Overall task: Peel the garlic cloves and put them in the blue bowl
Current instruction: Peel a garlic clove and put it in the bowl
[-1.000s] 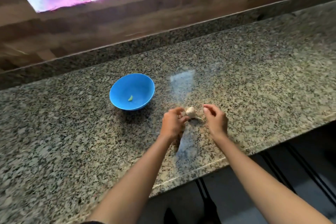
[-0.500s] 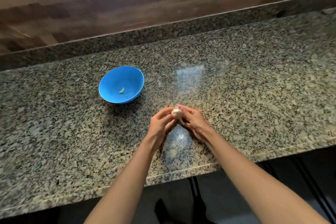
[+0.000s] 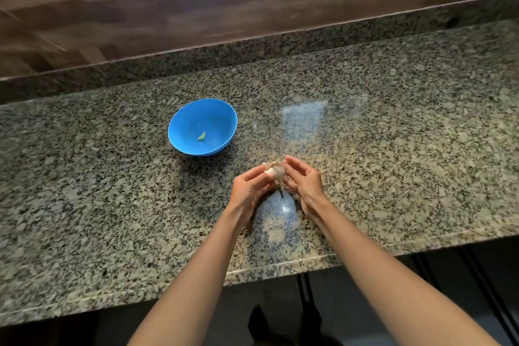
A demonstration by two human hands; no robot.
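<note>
Both hands up over the speckled granite counter (image 3: pixel 393 149) — left hand (image 3: pixel 248 187) and right hand (image 3: pixel 304 184) pinch a white papery garlic bulb (image 3: pixel 273 172). Peeling's underway; one pale peeled clove (image 3: pixel 201 136) sits in the round blue plastic bowl (image 3: pixel 213 121) — next, break another loose.

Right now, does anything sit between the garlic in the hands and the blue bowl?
Nothing visible does. The left hand and right hand hold the garlic; only bare granite counter lies between it and the blue bowl, which is open-topped with one clove inside.
</note>
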